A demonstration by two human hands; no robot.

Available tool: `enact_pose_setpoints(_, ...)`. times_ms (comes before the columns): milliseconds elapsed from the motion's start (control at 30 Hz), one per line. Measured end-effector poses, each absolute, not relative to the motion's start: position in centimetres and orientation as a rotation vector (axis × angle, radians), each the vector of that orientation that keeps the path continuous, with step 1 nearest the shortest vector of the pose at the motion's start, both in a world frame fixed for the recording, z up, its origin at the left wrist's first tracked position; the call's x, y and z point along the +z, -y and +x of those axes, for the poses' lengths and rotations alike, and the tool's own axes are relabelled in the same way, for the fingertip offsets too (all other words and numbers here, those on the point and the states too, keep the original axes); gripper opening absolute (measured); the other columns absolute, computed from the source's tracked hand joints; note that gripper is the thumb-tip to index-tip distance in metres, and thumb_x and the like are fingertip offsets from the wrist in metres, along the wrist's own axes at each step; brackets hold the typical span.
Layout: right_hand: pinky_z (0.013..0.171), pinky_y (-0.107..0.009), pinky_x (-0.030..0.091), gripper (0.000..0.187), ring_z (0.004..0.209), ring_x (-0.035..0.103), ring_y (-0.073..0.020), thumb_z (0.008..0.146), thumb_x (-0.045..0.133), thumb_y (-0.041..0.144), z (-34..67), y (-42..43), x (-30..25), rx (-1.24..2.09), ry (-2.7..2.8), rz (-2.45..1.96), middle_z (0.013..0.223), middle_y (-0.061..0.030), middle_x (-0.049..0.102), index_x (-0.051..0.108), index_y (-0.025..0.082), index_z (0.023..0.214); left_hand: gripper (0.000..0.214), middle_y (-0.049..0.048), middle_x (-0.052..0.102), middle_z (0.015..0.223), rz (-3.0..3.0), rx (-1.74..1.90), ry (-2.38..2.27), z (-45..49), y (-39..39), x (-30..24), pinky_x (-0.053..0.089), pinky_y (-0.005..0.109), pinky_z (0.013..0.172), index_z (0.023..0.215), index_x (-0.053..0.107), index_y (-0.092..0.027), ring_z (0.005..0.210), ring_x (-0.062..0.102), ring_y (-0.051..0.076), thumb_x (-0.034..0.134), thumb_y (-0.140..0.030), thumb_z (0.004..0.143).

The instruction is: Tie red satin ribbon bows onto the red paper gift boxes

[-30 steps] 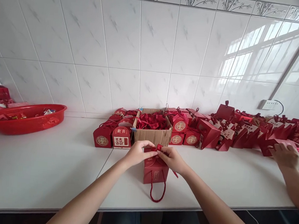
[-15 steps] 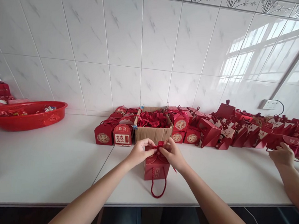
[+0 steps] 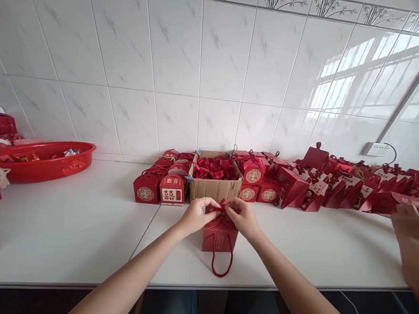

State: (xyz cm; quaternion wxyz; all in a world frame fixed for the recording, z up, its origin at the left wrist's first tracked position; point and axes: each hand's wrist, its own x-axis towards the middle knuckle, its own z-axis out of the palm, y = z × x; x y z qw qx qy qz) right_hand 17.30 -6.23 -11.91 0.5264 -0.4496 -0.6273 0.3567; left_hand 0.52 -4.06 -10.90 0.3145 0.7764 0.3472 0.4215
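A red gift box (image 3: 220, 239) with a twisted red cord handle (image 3: 222, 275) stands on the white table in front of me. On its top sits a red ribbon (image 3: 223, 205) gathered into a bow or knot. My left hand (image 3: 198, 214) pinches the ribbon from the left, thumb and fingertips together. From the right, my right hand (image 3: 241, 217) pinches it in the same way. The fingers hide part of the ribbon and the box's top. The cord handle hangs down the near side onto the table.
Behind the box stands an open cardboard box (image 3: 215, 188) of red ribbons. Red gift boxes (image 3: 173, 191) flank it on the left, and red bags (image 3: 315, 188) line the right. A red plastic basket (image 3: 50, 172) is far left. Other people's hands (image 3: 413, 223) work at both sides.
My hands have drawn slightly closer together at the ribbon. At the left a co-worker's hand has come into view with something red; at the right another's hand has shifted right.
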Motion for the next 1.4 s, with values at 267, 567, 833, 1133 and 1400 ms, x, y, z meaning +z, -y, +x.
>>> enact_pose_setpoints(267,0.07,-0.032,0.044,0.018,0.073,0.056,-0.019,0.073,0.061,0.028,17.4,7.5,-11.1,0.612,1.681,-1.142,0.079,-0.0055,0.063,0.073,0.02,0.082,0.008,0.0028,0.066,0.079,2.165,1.225,-1.016,0.3,4.0,-11.3,0.047,0.029,0.074,0.077,0.065,-0.018,0.076,0.061,0.017,0.062,-0.024,0.076)
enact_pose_setpoints(567,0.092,-0.044,0.039,0.02,0.102,0.052,-0.0257,0.078,0.06,0.036,17.9,6.5,-11.7,0.679,1.685,-1.171,0.103,-0.0104,0.054,0.069,0.019,0.072,0.007,0.0013,0.065,0.072,2.368,1.245,-1.109,0.4,4.2,-10.6,0.036,0.038,0.085,0.073,0.067,-0.022,0.07,0.054,0.016,0.061,-0.019,0.076)
enact_pose_setpoints(833,0.112,-0.044,0.007,0.036,0.137,0.024,-0.0257,0.08,0.059,0.048,17.1,6.5,-12.1,0.966,1.592,-1.006,0.116,-0.0111,0.06,0.06,0.02,0.057,0.004,0.0012,0.065,0.078,2.323,1.269,-1.06,0.9,3.0,-11.4,0.042,0.03,0.075,0.082,0.061,-0.02,0.073,0.056,0.015,0.059,-0.019,0.078)
enact_pose_setpoints(1133,0.107,-0.042,0.024,0.035,0.137,0.024,-0.0262,0.076,0.061,0.053,16.2,6.7,-12.7,1.073,1.406,-0.993,0.105,-0.013,0.064,0.066,0.021,0.065,0.012,0.0034,0.067,0.087,2.286,1.217,-0.989,-0.1,4.4,-11.5,0.046,0.029,0.074,0.086,0.067,-0.021,0.083,0.06,0.018,0.063,-0.029,0.078)
enact_pose_setpoints(1400,0.103,-0.042,0.029,0.027,0.129,0.037,-0.028,0.081,0.054,0.041,17.1,8.4,-12.0,1.008,1.407,-1.118,0.114,-0.0091,0.062,0.065,0.021,0.067,0.01,0.0049,0.071,0.082,2.277,1.154,-0.918,-1.2,2.9,-11.6,0.048,0.03,0.077,0.08,0.072,-0.02,0.082,0.063,0.018,0.063,-0.023,0.078)
